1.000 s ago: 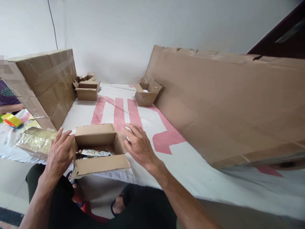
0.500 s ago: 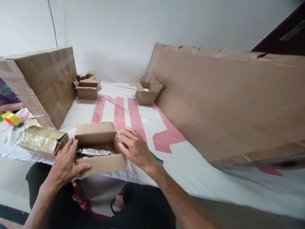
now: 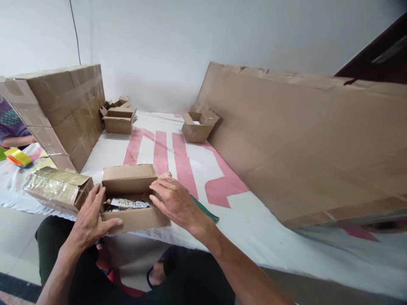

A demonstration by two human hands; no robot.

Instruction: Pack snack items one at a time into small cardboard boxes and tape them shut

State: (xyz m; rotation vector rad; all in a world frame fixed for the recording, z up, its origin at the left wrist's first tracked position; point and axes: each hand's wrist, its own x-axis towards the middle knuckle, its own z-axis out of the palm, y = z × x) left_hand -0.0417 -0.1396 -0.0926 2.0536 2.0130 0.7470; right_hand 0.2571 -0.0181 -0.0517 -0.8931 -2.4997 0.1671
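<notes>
An open cardboard box (image 3: 135, 221) sits at the table's near edge, its long flaps standing out front and back. Inside lie printed packets (image 3: 129, 203) with white and brown wrapping. My left hand (image 3: 90, 218) grips the box's left end, thumb over the front flap and fingers along the side. Over the right end, my right hand (image 3: 174, 201) has its fingers bent on the short flap, which is mostly hidden beneath them. Left of my left hand stands a taped carton (image 3: 57, 188) with shiny clear tape.
Taped cartons (image 3: 66, 106) are stacked at left, with a person's arm (image 3: 19, 140) behind them. Small open boxes (image 3: 118, 123) and another open box (image 3: 197, 130) stand farther back. A large cardboard sheet (image 3: 302, 148) leans at right. A green object (image 3: 206, 210) shows behind my right wrist.
Both hands have closed in from beside the box onto its ends. My left thumb has come over the front flap, and my right hand has moved left over the right end.
</notes>
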